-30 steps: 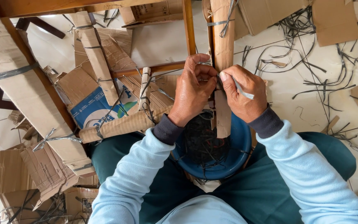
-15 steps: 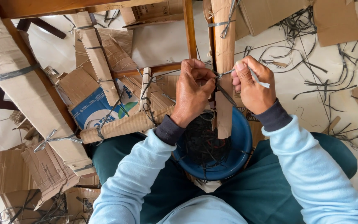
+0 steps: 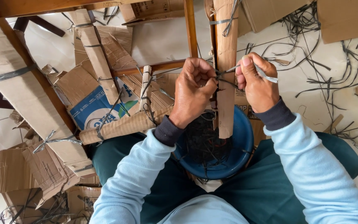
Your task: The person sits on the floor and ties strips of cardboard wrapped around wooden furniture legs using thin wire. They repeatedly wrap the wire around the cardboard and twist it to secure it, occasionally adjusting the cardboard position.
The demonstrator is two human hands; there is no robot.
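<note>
A cardboard-wrapped wooden leg (image 3: 225, 49) stands upright in front of me. My left hand (image 3: 193, 89) pinches a dark plastic strap (image 3: 222, 79) against its left side. My right hand (image 3: 257, 81) grips the strap's pale free end (image 3: 266, 75) on the leg's right side, pulled taut. Both hands are closed on the strap. Below them a blue bowl (image 3: 241, 155) full of dark strap pieces rests on my lap.
More wooden frame bars wrapped in cardboard and tied with straps stand to the left (image 3: 96, 54) and lie across (image 3: 117, 128). Flattened cardboard boxes (image 3: 85, 105) pile at the left. Loose dark straps (image 3: 324, 74) litter the pale floor on the right.
My right hand has moved up and to the right, drawing the strap's end tighter around the leg. My left hand has stayed pressed on the leg.
</note>
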